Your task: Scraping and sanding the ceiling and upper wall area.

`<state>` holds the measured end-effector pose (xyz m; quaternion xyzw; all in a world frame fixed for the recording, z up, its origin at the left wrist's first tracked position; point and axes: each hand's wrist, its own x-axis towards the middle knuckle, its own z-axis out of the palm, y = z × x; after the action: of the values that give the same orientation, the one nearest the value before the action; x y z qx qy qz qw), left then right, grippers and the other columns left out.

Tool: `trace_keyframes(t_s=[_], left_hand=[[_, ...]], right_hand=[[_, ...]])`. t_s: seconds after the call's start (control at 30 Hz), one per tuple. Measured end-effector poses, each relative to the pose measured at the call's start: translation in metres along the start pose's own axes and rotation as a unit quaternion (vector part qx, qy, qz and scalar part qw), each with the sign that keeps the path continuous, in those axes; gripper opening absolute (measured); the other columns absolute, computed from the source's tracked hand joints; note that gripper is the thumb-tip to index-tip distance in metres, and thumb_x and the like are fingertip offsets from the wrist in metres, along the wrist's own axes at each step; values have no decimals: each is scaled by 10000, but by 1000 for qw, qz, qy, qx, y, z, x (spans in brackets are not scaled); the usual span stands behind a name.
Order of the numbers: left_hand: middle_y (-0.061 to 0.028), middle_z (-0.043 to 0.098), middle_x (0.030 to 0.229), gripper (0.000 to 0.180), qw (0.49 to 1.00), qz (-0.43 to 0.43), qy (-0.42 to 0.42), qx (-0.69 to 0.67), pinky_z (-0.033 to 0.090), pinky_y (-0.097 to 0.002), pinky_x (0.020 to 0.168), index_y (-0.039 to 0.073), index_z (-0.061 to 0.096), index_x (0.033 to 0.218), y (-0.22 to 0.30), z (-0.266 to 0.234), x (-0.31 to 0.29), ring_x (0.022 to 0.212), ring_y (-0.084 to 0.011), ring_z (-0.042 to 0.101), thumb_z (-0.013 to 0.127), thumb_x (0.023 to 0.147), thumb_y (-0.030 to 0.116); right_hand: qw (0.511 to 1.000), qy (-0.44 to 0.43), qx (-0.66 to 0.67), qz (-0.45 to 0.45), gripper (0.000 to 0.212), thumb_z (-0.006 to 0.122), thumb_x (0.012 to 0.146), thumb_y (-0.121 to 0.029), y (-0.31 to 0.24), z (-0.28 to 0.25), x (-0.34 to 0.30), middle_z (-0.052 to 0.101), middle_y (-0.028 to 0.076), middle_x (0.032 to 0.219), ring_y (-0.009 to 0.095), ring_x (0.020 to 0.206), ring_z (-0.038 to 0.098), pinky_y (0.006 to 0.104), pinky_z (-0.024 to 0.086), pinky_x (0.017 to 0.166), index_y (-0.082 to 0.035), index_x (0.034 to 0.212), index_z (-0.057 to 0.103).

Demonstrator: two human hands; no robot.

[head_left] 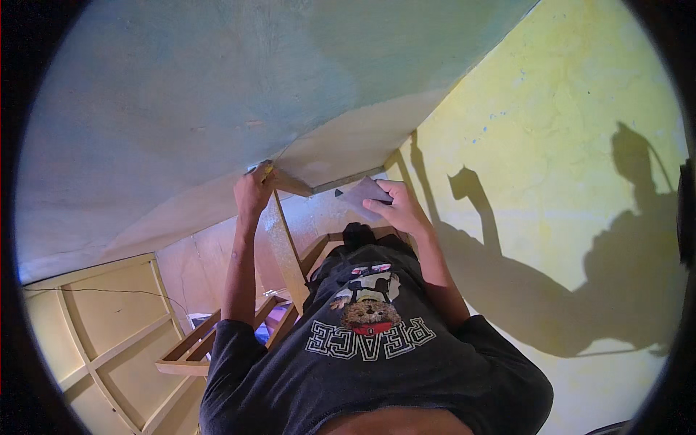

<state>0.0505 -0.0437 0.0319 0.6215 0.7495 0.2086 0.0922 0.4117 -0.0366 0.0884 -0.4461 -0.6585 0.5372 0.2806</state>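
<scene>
My left hand (252, 192) is raised and closed round a small yellow thing (267, 171), whose kind I cannot make out. That fist is at the lower edge of a large blue-grey panel (217, 94), beside a wooden post (284, 243). In my right hand (399, 206), a thin grey sheet (359, 196) with a dark corner is pinched between thumb and fingers. It looks like a folded piece of sandpaper. The sheet is held in front of the pale wooden boards, apart from the left hand.
To the right stands a yellow wall (565, 109) with chipped paint and my shadow on it. A slatted wooden frame (192, 348) juts out at lower left, near a framed pale panel (109, 326) with a thin dark cable (109, 291) across it.
</scene>
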Motion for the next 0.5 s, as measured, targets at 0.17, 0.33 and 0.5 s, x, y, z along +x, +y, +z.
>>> trace_keyframes(t_s=[0.17, 0.33, 0.5], left_hand=[[-177, 729, 972, 319, 1000, -1, 0, 2, 544, -477, 722, 186, 712, 1197, -1, 4, 1, 875, -401, 696, 680, 905, 313], [-178, 727, 943, 322, 999, -10, -21, 26, 542, -486, 723, 191, 706, 1197, 8, -7, 8, 871, -399, 696, 684, 893, 292], [-177, 724, 940, 281, 1000, 20, 14, -2, 533, -502, 714, 172, 712, 1149, 2, 0, 4, 869, -425, 680, 687, 917, 327]], right_hand=[[1000, -4, -6, 10, 323, 766, 856, -214, 0, -2, 2, 674, 172, 817, 210, 739, 610, 364, 487, 722, 59, 1004, 674], [1000, 2, 0, -10, 292, 762, 866, -174, 12, -1, 0, 669, 84, 845, 137, 775, 586, 321, 486, 735, 48, 1034, 676], [1000, 15, 14, -6, 377, 771, 847, -267, 25, -1, -6, 665, 202, 826, 258, 731, 606, 372, 480, 728, 59, 1007, 668]])
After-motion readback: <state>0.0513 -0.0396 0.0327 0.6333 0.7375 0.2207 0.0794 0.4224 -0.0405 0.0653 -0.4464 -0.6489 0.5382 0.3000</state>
